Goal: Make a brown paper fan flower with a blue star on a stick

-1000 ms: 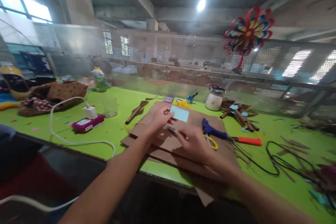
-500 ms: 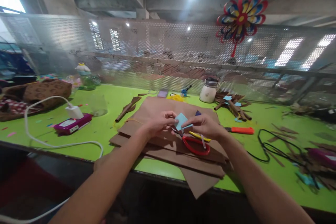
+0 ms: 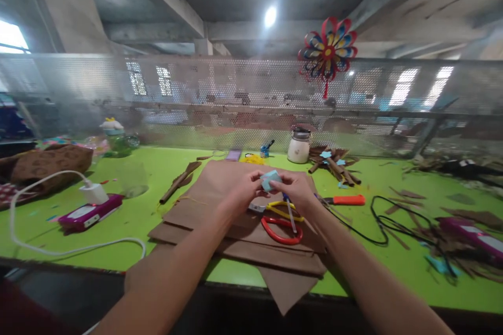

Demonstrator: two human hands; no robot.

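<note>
A small piece of light blue paper point(image 3: 270, 180) is held between both hands above a stack of brown paper sheets point(image 3: 220, 178). My left hand point(image 3: 251, 191) pinches its left side. The fingers of my right hand point(image 3: 295, 188) are closed on its right edge. Just below the hands, scissors with red and yellow handles point(image 3: 281, 231) lie on the brown sheets. A thin pen-like tool point(image 3: 291, 213) rests across the handles, partly hidden by my right hand.
On the green table point(image 3: 231, 272), a purple power strip point(image 3: 92, 213) with a white cable lies left. An orange-handled cutter point(image 3: 348, 200) and black cable point(image 3: 379, 220) lie right. Behind stand a white jar point(image 3: 299, 146) and rolled brown scraps point(image 3: 336, 165). A mesh partition point(image 3: 236, 99) runs along the back.
The blue paper, flat and tilted before, now looks more folded or curled, with my hands closer together around it. The camera view has tilted upward and shifted right.
</note>
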